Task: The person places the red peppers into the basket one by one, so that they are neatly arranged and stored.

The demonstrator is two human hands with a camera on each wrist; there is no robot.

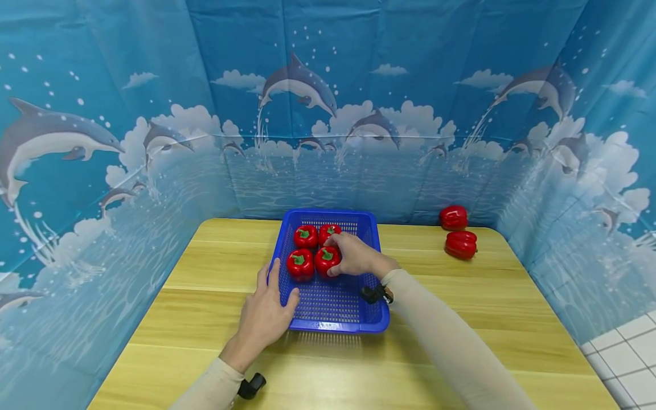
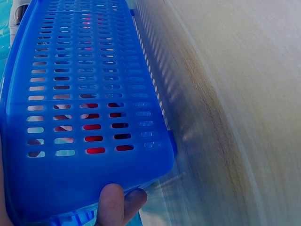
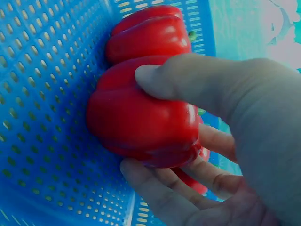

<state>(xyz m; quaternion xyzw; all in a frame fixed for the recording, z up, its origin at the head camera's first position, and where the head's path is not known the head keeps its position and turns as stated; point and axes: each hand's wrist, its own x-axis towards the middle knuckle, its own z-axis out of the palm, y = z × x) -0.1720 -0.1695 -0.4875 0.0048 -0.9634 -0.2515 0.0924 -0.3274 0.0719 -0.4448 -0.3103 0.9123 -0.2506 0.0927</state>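
Note:
A blue plastic basket (image 1: 338,327) with slotted walls holds several red bell peppers. My right hand (image 1: 357,254) reaches inside and grips the front-right bell pepper (image 1: 326,261); its green stem faces up. In the right wrist view, the thumb lies on one side of that pepper (image 3: 141,113) and the fingers on the other. Another bell pepper (image 1: 300,264) sits directly left of it, and two more stand behind. My left hand (image 1: 265,312) holds the basket at its left rim. Its fingertips (image 2: 111,202) touch the slotted outer wall in the left wrist view.
Two bell peppers lie on the wooden table (image 1: 195,319) at the back right: one upper pepper (image 1: 453,217) and one lower pepper (image 1: 461,245). A blue dolphin-print curtain (image 1: 328,171) encloses the table's back and sides. White tiles (image 1: 635,353) show at the lower right.

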